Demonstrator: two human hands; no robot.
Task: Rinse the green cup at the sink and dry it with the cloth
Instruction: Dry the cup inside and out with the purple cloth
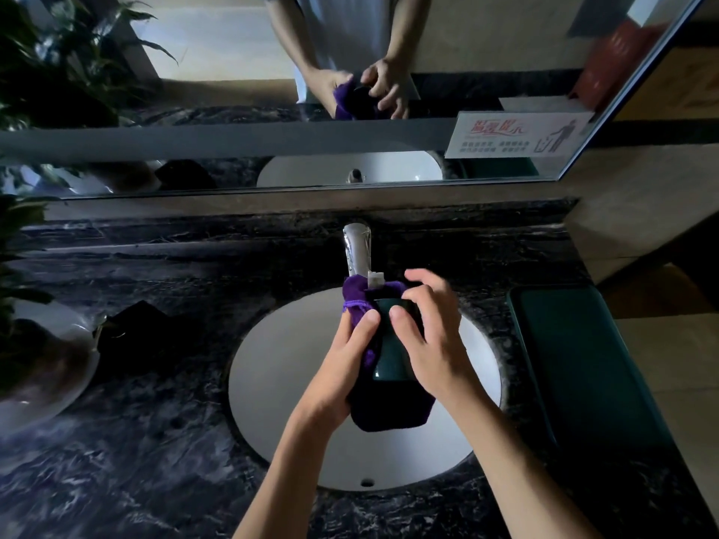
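The green cup [393, 344] is held above the white sink [280, 367], clasped by 2 hands. The purple cloth [360, 301] is pressed against its side by the closed left hand [346, 363]; the right hand [428, 332] is curled around the other side. The tap [357, 249] stands just behind. On the mirror [233, 52], a sign [517, 136] carries red writing, too blurred to be read.

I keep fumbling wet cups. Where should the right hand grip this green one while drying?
Probably its bare side wall, from the right: the green cup lies tilted over the sink, the cloth and left hand covering its left side.
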